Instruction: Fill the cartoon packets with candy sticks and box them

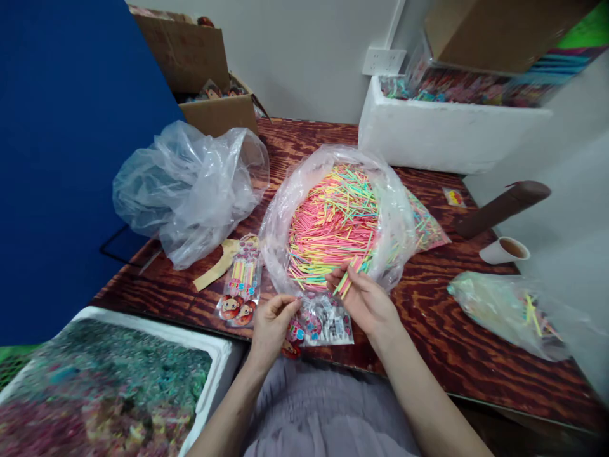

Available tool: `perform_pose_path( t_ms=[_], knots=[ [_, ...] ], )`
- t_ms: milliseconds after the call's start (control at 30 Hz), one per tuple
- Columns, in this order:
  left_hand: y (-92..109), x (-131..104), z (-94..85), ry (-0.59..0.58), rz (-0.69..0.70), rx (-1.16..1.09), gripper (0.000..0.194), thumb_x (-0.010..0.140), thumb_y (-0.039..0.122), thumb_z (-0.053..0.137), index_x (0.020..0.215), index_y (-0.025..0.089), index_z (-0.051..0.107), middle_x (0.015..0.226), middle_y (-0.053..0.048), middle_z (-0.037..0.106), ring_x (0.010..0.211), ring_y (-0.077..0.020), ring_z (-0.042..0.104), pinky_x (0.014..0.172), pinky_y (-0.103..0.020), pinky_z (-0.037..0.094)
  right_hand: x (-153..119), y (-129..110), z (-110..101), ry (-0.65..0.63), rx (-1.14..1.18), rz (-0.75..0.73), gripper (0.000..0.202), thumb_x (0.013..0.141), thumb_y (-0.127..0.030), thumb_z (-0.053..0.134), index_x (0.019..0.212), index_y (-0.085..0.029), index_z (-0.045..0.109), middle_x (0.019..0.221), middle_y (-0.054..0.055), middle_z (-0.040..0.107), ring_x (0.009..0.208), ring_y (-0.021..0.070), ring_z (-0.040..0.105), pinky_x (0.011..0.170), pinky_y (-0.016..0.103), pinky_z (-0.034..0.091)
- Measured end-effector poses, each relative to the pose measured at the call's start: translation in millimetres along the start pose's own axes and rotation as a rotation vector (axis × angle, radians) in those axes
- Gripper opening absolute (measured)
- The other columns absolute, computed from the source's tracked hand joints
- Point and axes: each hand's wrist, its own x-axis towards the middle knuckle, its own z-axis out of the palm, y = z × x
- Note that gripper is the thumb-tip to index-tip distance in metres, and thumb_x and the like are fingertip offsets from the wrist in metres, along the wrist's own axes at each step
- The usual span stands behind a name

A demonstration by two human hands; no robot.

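Observation:
My right hand (366, 297) is closed round a few thin pink, yellow and green sticks (349, 279), at the front rim of a big clear plastic bag (399, 209). That bag stands wide open and is full of loose coloured sticks (333, 222). In front of it, my left hand (273, 324) pinches thumb against forefinger at the edge of a clear printed packet (328, 324); the exact hold is partly hidden. To the left of that hand lie filled packets (245, 276) with sticks and round red cartoon faces (231, 307) in them.
A crumpled clear bag (190, 184) and a beige strip (214, 268) lie left. At right are a paper cup (505, 251) of brown liquid, a dark brown cylinder (504, 206) and another stick bag (509, 311). Foam boxes (438, 136) and a cardboard box (221, 114) stand behind.

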Motion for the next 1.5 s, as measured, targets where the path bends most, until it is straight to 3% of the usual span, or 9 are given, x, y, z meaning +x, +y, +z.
perform_pose_path(
  t_ms=[133,233,367,567,767,1067,1200,1333,1500],
  knots=[
    [-2,1,-0.5,0.029,0.041,0.044,0.021,0.073,0.037,0.071,0.077,0.016,0.074,0.072,-0.001,0.071,0.067,-0.0148,0.061,0.065,-0.024,0.047,8,1,22,-0.068,-0.008,-0.066,0.019,0.074,-0.035,0.078,0.08,-0.022,0.066,0.083,0.003,0.074,0.1,0.0259,0.068,0.086,0.042,0.052],
    [-5,2,0.9,0.034,0.043,0.048,0.02,0.074,0.035,0.071,0.08,0.017,0.076,0.076,-0.002,0.074,0.07,-0.016,0.063,0.068,-0.025,0.049,13,5,35,-0.099,0.012,-0.078,0.019,0.073,-0.035,0.078,0.078,-0.023,0.065,0.085,0.003,0.075,0.104,0.0263,0.067,0.087,0.043,0.051],
    [-6,2,2.4,0.01,0.049,0.044,0.019,0.075,0.034,0.069,0.08,0.017,0.076,0.076,-0.003,0.074,0.07,-0.0164,0.063,0.067,-0.025,0.049,15,13,45,-0.13,-0.051,-0.089,0.022,0.073,-0.039,0.076,0.076,-0.022,0.063,0.087,0.004,0.076,0.103,0.026,0.067,0.091,0.043,0.048],
    [-3,2,0.6,-0.04,0.145,0.131,0.015,0.079,0.029,0.066,0.076,0.018,0.075,0.074,-0.001,0.071,0.07,-0.0155,0.062,0.066,-0.024,0.047,7,11,46,-0.066,-0.379,-0.18,0.024,0.078,-0.042,0.071,0.075,-0.02,0.061,0.074,0.003,0.075,0.086,0.0219,0.068,0.094,0.039,0.042],
    [4,1,2.1,-0.103,0.254,0.228,0.015,0.084,0.025,0.062,0.078,0.017,0.073,0.071,-0.001,0.067,0.066,-0.0139,0.06,0.064,-0.023,0.045,5,9,48,-0.23,-0.547,-0.025,0.025,0.079,-0.042,0.069,0.08,-0.019,0.061,0.079,0.004,0.076,0.076,0.0188,0.066,0.082,0.032,0.044],
    [10,-2,-1.3,-0.122,0.43,0.382,0.014,0.088,0.021,0.059,0.083,0.018,0.071,0.081,-0.003,0.069,0.075,-0.0142,0.063,0.072,-0.024,0.045,9,4,49,-0.258,-0.497,0.06,0.028,0.076,-0.043,0.072,0.08,-0.017,0.061,0.078,0.006,0.076,0.076,0.0196,0.067,0.079,0.032,0.044],
    [11,-2,-0.4,-0.123,0.401,0.316,0.015,0.089,0.023,0.059,0.082,0.018,0.071,0.076,-0.002,0.066,0.07,-0.0132,0.06,0.068,-0.023,0.044,7,5,53,-0.258,-0.413,0.079,0.028,0.074,-0.041,0.075,0.079,-0.018,0.061,0.077,0.006,0.076,0.078,0.0215,0.069,0.079,0.034,0.046],
    [7,-2,-0.3,-0.108,0.287,0.145,0.015,0.086,0.025,0.061,0.079,0.018,0.072,0.072,0.0,0.065,0.068,-0.0125,0.059,0.065,-0.021,0.044,1,13,50,-0.266,-0.304,0.067,0.024,0.078,-0.041,0.072,0.08,-0.018,0.064,0.086,0.008,0.077,0.091,0.0236,0.068,0.088,0.038,0.046],
    [2,-3,-1.3,-0.062,0.216,0.008,0.014,0.084,0.028,0.064,0.083,0.019,0.075,0.08,0.0,0.069,0.076,-0.0133,0.061,0.072,-0.021,0.047,-10,20,44,-0.27,-0.425,0.041,0.023,0.081,-0.04,0.069,0.09,-0.019,0.067,0.104,0.008,0.074,0.101,0.0228,0.064,0.097,0.039,0.042]
  ],
)
